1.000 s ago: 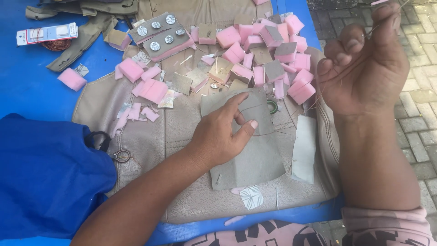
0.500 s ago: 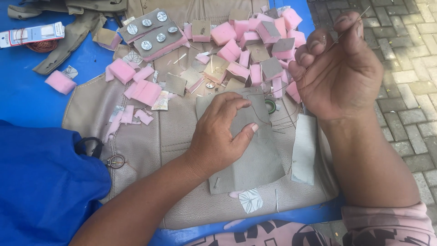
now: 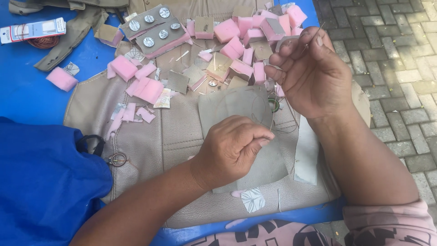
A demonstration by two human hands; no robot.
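Right fingers: the right hand [image 3: 314, 77] pinches a thin needle [image 3: 315, 34] between thumb and forefinger, its tip poking up toward the upper right of the frame; the other fingers curl in loosely.
Left fingers: the left hand [image 3: 234, 148] is closed to a narrow pinch, thumb against forefinger at the thread [image 3: 272, 116], pressing on the grey patch [image 3: 248, 136] at frame centre.
Change: a second ago the left hand lay flat and spread on the patch, and the right hand was high at the right edge; now the left has closed into a pinch and the right has come down and inward, just above the patch's top edge.
Meaning: this looks like a stitch being drawn, the thread now held taut between both hands.
Right arm: comes in from the lower right, wrist bent, palm turned toward the camera, pink sleeve at the bottom edge.
Left arm: bare forearm runs from the lower left up to centre, knuckles upward.
Patch: lies on the beige cover [image 3: 150, 141], mid-frame, partly under the left hand.
Around: pink foam blocks [image 3: 150, 89] and grey squares scattered across the upper middle; a card with metal buttons [image 3: 154, 29] above them; blue cloth [image 3: 41, 182] at lower left; small scissors [image 3: 116, 159] beside it.
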